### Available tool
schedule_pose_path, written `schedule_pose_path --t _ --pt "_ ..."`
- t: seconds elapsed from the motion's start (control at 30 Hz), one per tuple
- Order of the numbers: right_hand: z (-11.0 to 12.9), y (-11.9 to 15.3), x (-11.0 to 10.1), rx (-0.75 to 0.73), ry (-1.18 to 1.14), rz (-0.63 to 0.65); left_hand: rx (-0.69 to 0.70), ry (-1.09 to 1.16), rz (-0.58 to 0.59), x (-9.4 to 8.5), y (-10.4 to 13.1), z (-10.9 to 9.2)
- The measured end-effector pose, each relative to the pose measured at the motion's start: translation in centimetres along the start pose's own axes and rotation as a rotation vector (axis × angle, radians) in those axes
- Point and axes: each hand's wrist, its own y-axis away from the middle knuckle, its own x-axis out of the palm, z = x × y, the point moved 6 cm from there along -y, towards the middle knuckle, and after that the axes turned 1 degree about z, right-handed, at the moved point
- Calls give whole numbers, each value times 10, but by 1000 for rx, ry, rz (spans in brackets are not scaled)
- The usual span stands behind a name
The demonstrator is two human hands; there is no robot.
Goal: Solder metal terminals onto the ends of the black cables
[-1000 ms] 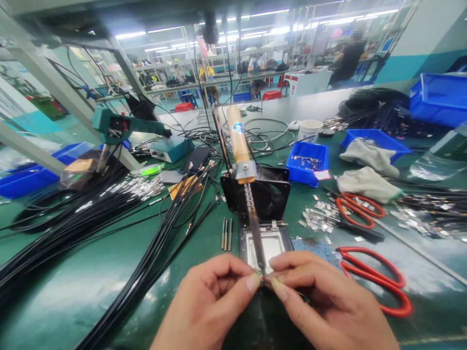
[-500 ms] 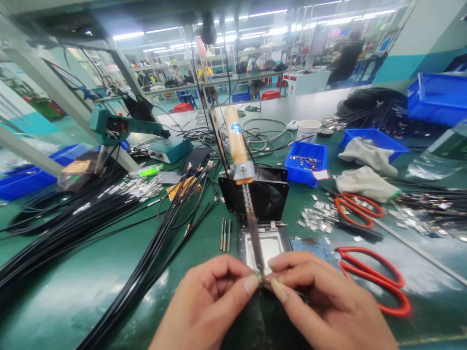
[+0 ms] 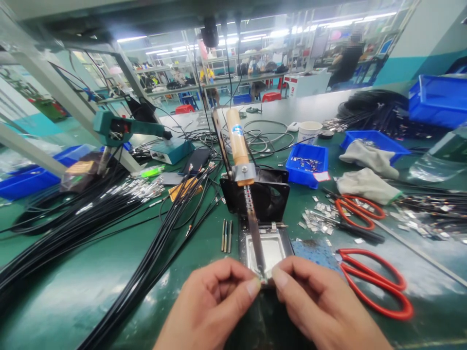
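A soldering iron point(image 3: 239, 141) with a wooden handle is clamped on a stand, its long dark tip slanting down to my fingertips. My left hand point(image 3: 215, 304) is closed in a pinch, thumb against forefinger, just left of the tip. Opposite it, my right hand point(image 3: 321, 301) also pinches, close to the tip's right side. Something tiny lies between the fingertips, too small and too covered to name. Behind my fingers is a shallow metal tray point(image 3: 276, 250). A black square fan point(image 3: 272, 194) stands behind the iron.
Black cables point(image 3: 146, 262) spread over the left side. Red-handled scissors point(image 3: 379, 287) lie at right, near loose metal connectors point(image 3: 319, 218). A small blue bin point(image 3: 307, 163), gloves point(image 3: 368, 184) and a paper cup point(image 3: 309, 131) sit farther back. Several metal rods point(image 3: 226, 236) lie left of the tray.
My right hand's fingers have drawn in, with the thumb now higher and nearer the tip. My left hand keeps its pinch in nearly the same place.
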Motion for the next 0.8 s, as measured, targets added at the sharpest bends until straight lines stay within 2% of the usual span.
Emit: schedule_pose_path --t 0.13,0.8 --pt "-3 -2 3 34 -13 -3 1 13 17 0 0 0" --pt "8 -2 2 -57 90 -22 19 -10 36 0 1 -3"
